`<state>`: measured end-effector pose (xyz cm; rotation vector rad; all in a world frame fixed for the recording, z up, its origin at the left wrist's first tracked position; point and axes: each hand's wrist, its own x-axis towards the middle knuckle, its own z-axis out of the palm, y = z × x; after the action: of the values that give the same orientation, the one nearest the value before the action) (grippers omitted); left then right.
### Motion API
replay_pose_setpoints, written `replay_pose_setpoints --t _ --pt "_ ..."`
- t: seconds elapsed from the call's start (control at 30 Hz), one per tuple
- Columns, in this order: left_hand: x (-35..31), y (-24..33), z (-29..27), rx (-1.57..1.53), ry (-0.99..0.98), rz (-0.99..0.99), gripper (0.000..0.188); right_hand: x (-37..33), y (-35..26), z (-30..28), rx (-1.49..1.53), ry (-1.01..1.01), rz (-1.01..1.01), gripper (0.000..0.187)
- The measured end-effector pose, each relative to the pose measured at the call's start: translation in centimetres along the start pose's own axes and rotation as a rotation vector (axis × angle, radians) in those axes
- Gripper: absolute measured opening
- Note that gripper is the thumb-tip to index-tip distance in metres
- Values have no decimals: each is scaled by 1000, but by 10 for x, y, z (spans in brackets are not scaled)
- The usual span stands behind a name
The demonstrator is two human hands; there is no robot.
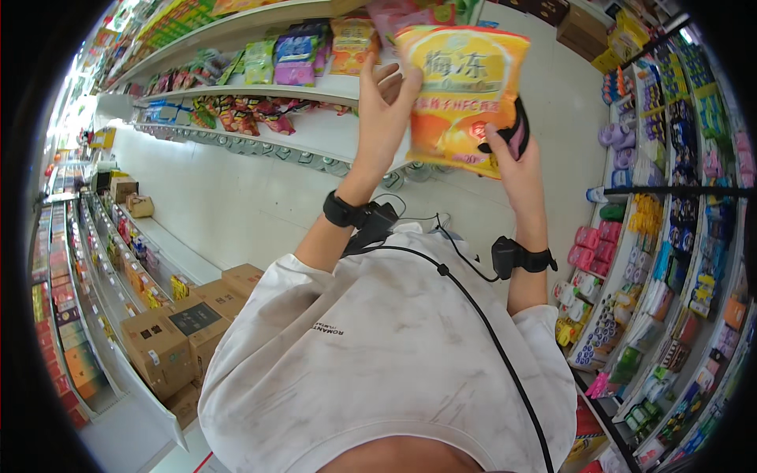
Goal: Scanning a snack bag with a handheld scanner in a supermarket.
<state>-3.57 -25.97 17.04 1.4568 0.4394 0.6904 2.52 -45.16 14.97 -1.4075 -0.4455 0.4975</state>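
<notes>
My right hand (516, 162) grips a yellow and orange snack bag (461, 102) by its lower right side, thumb across the front. The bag is held up with its printed front toward me. Beside that thumb a black and purple curved patch shows at the bag's edge; whether it is part of the bag cannot be made out. My left hand (385, 102) is raised at the bag's left edge, its fingers apart and partly curled. The left thumb is against or just beside the bag's edge. Behind the left fingers, an orange bag (352, 46) stands on the shelf.
A white shelf (315, 142) ahead bears purple (296, 59) and green bags (259, 63), with red packets on a lower level. Cardboard boxes (169, 339) are stacked at the left. Packed shelves (646, 236) line the right side. A black cable (497, 339) runs over my shirt between wrist devices.
</notes>
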Motion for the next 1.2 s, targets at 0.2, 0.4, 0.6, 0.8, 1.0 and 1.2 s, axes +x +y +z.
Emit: replay_pose_setpoints --t 0.2,0.4,0.6,0.8,1.0,1.2 --pt "-34 25 -60 -174 -140 96 71 -3 -27 110 -279 -102 -251 37" --pt "-33 42 -157 -408 -147 -69 39 15 -29 206 -392 -304 -509 47" --pt "-38 43 -223 -689 -188 -287 42 47 -26 261 -421 -356 -261 56" --pt "-38 39 -279 -1030 30 -359 48 36 0 275 -182 -390 228 54" --pt "-36 30 -315 -1017 -20 -373 49 11 10 313 -15 -428 112 45" --pt "-42 23 -328 -711 16 -291 50 1 -3 329 -214 -298 -201 42"
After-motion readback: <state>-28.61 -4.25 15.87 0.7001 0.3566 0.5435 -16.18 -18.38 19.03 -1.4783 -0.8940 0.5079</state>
